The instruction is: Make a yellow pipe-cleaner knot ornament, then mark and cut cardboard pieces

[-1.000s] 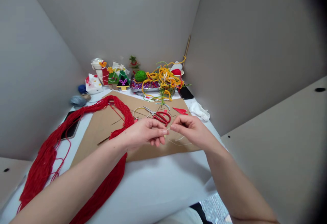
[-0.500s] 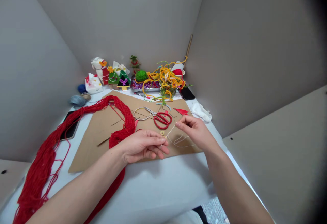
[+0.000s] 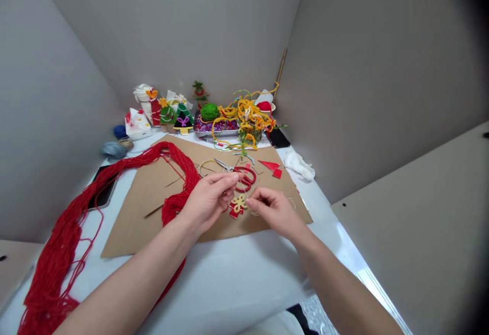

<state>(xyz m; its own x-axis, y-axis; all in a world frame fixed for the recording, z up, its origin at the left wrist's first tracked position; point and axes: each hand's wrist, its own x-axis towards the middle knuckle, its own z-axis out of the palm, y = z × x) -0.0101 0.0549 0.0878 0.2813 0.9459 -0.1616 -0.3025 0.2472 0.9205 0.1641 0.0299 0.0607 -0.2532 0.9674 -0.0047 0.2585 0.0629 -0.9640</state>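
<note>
My left hand (image 3: 212, 197) is closed, thumb and forefinger pinched at the upper end of a thin pale thread (image 3: 243, 188). Lower and to the right, my right hand (image 3: 275, 211) pinches the same thread, which runs short and slanting between the two hands. Below the thread a yellow bow-shaped piece (image 3: 239, 203) shows over red scraps (image 3: 234, 212), close to my right fingertips. Just behind the hands lie red-handled scissors (image 3: 247, 178) on a brown cardboard sheet (image 3: 141, 233). More pale thread loops beside my right hand.
A thick skein of red yarn (image 3: 57, 243) spreads along the left side. Behind stand felt trees (image 3: 184, 117), a tray of beads (image 3: 217, 132), a green yarn ball (image 3: 210, 112) and tangled yellow yarn (image 3: 248, 113). Red triangular piece (image 3: 269, 165) and crumpled white tissue (image 3: 300, 165) lie right.
My left hand has risen and turned, its fingers now curled in. My right hand has moved down and left. The yellow bow-shaped piece and red scraps now show between the hands.
</note>
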